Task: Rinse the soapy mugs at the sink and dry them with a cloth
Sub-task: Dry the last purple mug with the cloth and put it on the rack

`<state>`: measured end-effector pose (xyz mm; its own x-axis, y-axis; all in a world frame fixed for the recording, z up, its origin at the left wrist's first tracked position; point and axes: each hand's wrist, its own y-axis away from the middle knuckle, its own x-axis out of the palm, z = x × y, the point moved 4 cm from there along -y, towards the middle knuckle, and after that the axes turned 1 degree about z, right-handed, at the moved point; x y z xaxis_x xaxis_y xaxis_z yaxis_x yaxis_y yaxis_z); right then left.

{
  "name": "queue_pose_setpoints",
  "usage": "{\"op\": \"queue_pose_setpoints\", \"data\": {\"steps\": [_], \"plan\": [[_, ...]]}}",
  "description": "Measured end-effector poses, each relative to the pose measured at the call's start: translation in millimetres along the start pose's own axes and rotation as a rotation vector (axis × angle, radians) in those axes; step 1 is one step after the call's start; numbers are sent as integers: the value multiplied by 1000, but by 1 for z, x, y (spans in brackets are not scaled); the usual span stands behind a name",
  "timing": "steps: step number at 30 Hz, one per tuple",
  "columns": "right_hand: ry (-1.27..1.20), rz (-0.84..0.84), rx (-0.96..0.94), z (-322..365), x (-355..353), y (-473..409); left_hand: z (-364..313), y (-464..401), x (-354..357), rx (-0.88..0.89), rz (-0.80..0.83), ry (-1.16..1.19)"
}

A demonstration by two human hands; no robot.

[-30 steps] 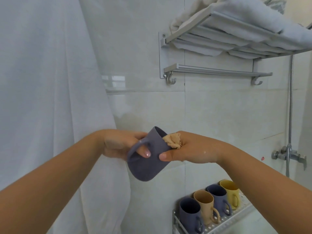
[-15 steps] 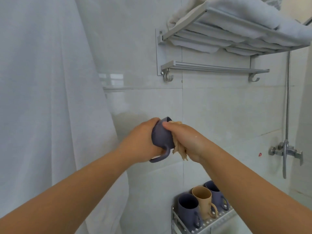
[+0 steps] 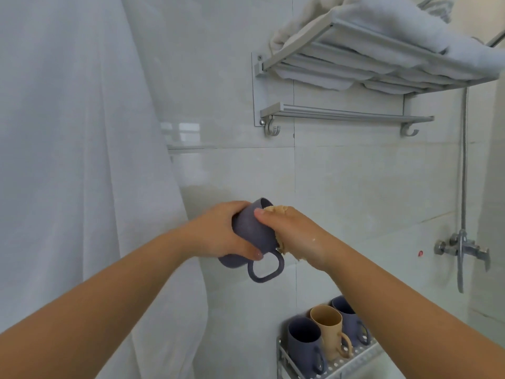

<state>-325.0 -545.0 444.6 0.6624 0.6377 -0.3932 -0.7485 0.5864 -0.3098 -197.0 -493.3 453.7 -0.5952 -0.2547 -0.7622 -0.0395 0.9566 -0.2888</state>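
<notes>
matte blue-grey mug (image 3: 252, 231) at centre frame, tilted, mouth toward 1 o'clock, looped handle hanging at 6 o'clock. gripped round the body by left hand (image 3: 218, 233), fingers curled. tan cloth (image 3: 277, 210) pinched against the rim by right hand (image 3: 289, 231). at 5 o'clock, more mugs (image 3: 326, 337) upright on a perforated rack (image 3: 352, 362).

Tan crumpled cloth (image 3: 278, 209) mostly hidden behind right hand (image 3: 289, 231); only bits show at the dark blue-grey plastic mug (image 3: 252, 232) mouth, centre frame. Mug interior not visible. Left hand (image 3: 218, 233) covers the mug's far side. Lower right: right forearm hides part of the rear blue-grey mug (image 3: 348, 321); perforated metal rack (image 3: 352, 362) cut off by bottom edge. White folded towels (image 3: 396, 26) cropped at top edge.
</notes>
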Motion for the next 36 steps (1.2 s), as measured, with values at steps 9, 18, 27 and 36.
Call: {"op": "queue_pose_setpoints", "data": {"steps": [9,18,27,36], "plan": [[-89,-135,106,-10,8,0,-4,2,18,30,-149,-325],[185,22,25,-3,19,9,4,3,9,-33,-44,-208],[-544,-98,235,-12,25,7,15,9,27,272,-509,-485],[764,-86,-365,13,19,22,12,16,-8,174,-310,-29]]}}
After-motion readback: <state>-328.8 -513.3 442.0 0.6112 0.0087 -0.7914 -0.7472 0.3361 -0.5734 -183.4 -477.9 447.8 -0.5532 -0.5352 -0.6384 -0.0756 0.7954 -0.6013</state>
